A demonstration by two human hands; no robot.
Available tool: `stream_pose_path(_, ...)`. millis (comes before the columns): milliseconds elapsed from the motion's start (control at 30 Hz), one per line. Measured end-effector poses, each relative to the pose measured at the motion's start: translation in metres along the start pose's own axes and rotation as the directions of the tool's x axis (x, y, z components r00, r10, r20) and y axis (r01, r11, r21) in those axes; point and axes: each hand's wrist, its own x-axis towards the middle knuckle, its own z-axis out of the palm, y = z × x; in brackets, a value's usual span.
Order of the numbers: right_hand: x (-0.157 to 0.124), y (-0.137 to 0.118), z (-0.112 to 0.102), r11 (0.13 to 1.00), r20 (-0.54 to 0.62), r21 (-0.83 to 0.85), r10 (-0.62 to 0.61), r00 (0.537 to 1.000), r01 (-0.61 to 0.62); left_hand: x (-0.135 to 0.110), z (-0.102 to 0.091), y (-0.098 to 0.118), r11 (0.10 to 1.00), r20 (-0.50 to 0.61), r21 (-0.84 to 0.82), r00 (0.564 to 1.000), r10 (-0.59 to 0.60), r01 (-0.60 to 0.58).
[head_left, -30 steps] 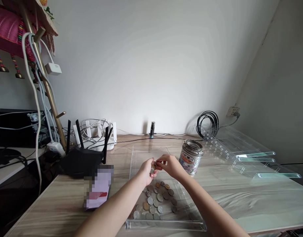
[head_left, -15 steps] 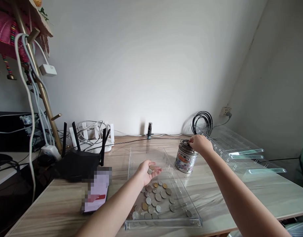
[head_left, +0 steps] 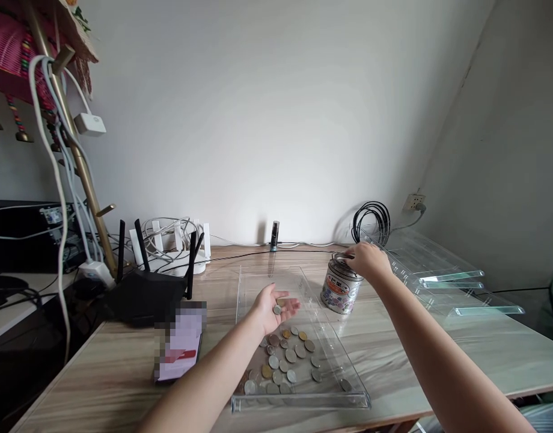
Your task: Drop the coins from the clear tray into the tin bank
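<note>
My left hand (head_left: pixel 276 310) is palm up above the clear plastic tray (head_left: pixel 299 400), fingers stretched, with a few coins (head_left: pixel 277 310) resting on it. Below it, several silver and brassy coins (head_left: pixel 291 356) lie spread across the tray. To the right stands a metal tin (head_left: pixel 340 291) with a flowered label and a wire handle. My right hand (head_left: pixel 369 261) is at the tin's top, fingers bent together over its rim. The fingertips are partly hidden, so what they pinch cannot be made out.
Stacked clear plastic trays (head_left: pixel 452 282) lie at the right, near a black cable coil (head_left: pixel 371 222). On the left are a black router (head_left: pixel 145 297), a white router (head_left: pixel 172 261) and a phone (head_left: pixel 181 349). A small dark bottle (head_left: pixel 274 236) stands by the wall.
The view has shifted slightly. My right hand's fingers have shifted a little over the tin's top. My left hand still bears coins above the tray.
</note>
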Motion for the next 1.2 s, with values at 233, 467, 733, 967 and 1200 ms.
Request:
stream_pose_path(233, -0.073, -0.073, 0.056, 0.798, 0.088, 0.479, -0.458, 0.884, 0.366, 0.001, 0.001, 0.002, 1.000, 0.013, -0.015, 1.000, 0.008, -0.008)
stream_pose_path(467, -0.067, -0.070, 0.054, 0.733, 0.090, 0.631, -0.395, 0.914, 0.255, 0.000, 0.000, 0.001, 0.999, 0.004, 0.005, 0.999, -0.036, 0.036)
stream_pose_path(733, 0.001, 0.001, -0.001, 1.000, -0.034, 0.020, 0.001, 0.999, 0.000, -0.001, -0.002, 0.001, 0.998, 0.016, 0.059, 1.000, -0.014, 0.013)
stream_pose_path(967, 0.010, 0.011, -0.001, 0.999, 0.141, 0.011, 0.050, 0.989, -0.052, -0.001, -0.003, 0.002, 0.999, 0.029, 0.051, 1.000, -0.002, 0.001)
stream_pose_path(1200, -0.053, -0.044, 0.025, 0.900, 0.022, 0.351, -0.282, 0.959, 0.257, -0.002, -0.003, 0.004, 0.979, 0.028, -0.108, 0.984, 0.174, -0.170)
